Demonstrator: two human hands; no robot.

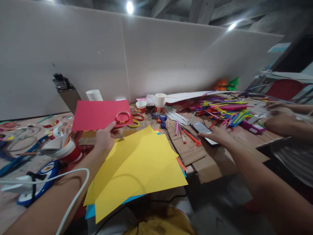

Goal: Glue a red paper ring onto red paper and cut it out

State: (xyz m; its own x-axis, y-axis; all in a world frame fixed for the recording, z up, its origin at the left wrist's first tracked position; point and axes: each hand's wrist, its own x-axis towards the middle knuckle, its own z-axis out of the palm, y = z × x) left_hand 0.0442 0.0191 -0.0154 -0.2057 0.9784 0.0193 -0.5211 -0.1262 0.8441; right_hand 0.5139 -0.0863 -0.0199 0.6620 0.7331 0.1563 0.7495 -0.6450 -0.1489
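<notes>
My left hand (106,135) grips the lower edge of a red paper sheet (97,114) together with a cup-rim ring (123,118), its fingers pressed together. Below and right of it, yellow sheets (137,166) lie fanned over blue and orange ones at the table's front. With a finger stretched out, my right hand (216,135) touches the lit screen of a phone (204,130), which lies on the cardboard. Orange-handled scissors (193,137) and pink markers (176,128) lie left of the phone.
Paper cups (160,102) and a blue glue gun (162,120) sit at the middle back. Colourful pipe cleaners (227,109) are heaped behind the phone. Another person's hands (278,120) are at the right. At the left are a dark bottle (67,94) and cups holding tools (66,150).
</notes>
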